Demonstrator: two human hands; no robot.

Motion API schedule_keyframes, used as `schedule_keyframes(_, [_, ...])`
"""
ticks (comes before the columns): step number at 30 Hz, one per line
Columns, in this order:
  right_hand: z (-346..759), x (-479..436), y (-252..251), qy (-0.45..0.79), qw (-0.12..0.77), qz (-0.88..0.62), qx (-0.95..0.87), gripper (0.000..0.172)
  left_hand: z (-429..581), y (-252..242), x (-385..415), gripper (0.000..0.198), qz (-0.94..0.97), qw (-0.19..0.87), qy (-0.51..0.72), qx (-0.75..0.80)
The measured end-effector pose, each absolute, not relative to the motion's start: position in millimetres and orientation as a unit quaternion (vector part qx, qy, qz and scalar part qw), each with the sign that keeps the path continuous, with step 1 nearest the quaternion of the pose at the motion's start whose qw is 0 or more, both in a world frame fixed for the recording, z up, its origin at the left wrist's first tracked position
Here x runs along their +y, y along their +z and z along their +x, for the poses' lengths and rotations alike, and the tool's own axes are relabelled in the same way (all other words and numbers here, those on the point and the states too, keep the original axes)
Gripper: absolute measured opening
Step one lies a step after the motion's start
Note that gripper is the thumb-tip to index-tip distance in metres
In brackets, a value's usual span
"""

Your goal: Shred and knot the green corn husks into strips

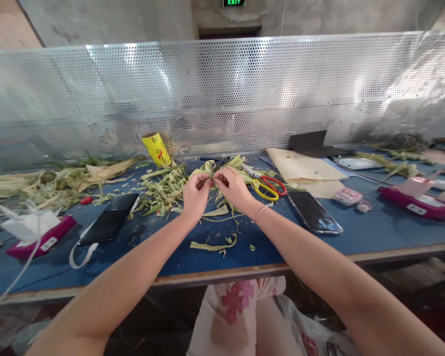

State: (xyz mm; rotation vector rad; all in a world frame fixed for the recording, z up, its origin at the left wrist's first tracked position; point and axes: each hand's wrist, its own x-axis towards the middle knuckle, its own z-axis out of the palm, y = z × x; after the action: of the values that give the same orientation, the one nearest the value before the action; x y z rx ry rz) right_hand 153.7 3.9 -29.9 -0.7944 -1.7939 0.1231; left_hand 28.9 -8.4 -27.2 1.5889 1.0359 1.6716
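My left hand (196, 194) and my right hand (234, 187) meet over the middle of the blue table, fingertips pinched close together. Between them is a thin pale-green corn husk strip (209, 167), part of it showing just beyond the fingers. Its ends are hard to make out against the leaves behind. A heap of twisted husk pieces (165, 190) lies just left of my left hand. To the right of my right hand rest scissors (269, 188) with one yellow and one red handle loop. A loose husk strip (213, 245) lies nearer the table's front edge.
A black phone (110, 217) with a white cable lies left, beside a magenta power strip (40, 240). Another phone (315, 211) and a second power strip (417, 201) are right. A yellow tube (156, 149) stands before the perforated metal screen (222, 89). Brown paper (307, 165) lies behind.
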Motion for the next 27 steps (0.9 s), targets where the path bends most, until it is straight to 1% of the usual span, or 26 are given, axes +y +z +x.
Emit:
schedule_keyframes(6, [154.0, 6.1, -30.2, 0.073, 0.538, -0.335, -0.770, 0.008, 27.7, -29.6, -6.4, 0.011, 0.611, 0.293, 0.620, 0.395])
schedule_keyframes(10, [153.2, 9.2, -30.3, 0.091, 0.544, -0.344, -0.760, 0.011, 27.5, -29.6, -7.0, 0.012, 0.617, 0.299, 0.616, 0.389])
schedule_keyframes(15, [150.5, 12.4, -30.4, 0.158, 0.559, -0.369, -0.725, 0.012, 28.0, -29.0, -8.4, 0.009, 0.618, 0.307, 0.620, 0.372])
schedule_keyframes(19, [149.0, 9.9, -28.2, 0.212, 0.545, -0.382, -0.716, 0.014, 28.2, -29.1, -7.9, 0.007, 0.627, 0.307, 0.615, 0.366])
schedule_keyframes(27, [146.7, 3.6, -24.9, 0.198, 0.567, -0.385, -0.700, 0.012, 27.9, -26.4, -9.4, 0.014, 0.622, 0.294, 0.616, 0.384])
